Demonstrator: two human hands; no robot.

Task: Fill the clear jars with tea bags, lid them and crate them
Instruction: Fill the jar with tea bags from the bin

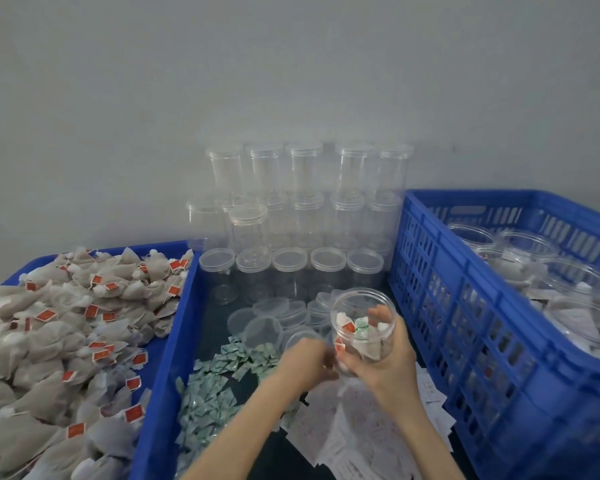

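Open jar held over the blue tray, partly filled

The right hand (388,355) gripped a clear round plastic jar (362,327), lidless and holding mesh tea bags, above the blue tray's (160,358) middle. The left hand (305,358), fingers curled, touched the jar's lower left side; whether it pinched anything I could not tell.

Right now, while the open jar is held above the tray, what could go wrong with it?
1. The jar has no lid and sits in the right hand alone; the left hand is at its side, so a slip might spill the tea bags.
2. The loose lids lie just below; a dropped jar could scatter them.
3. The empty jars are stacked behind; a far reach may topple them.
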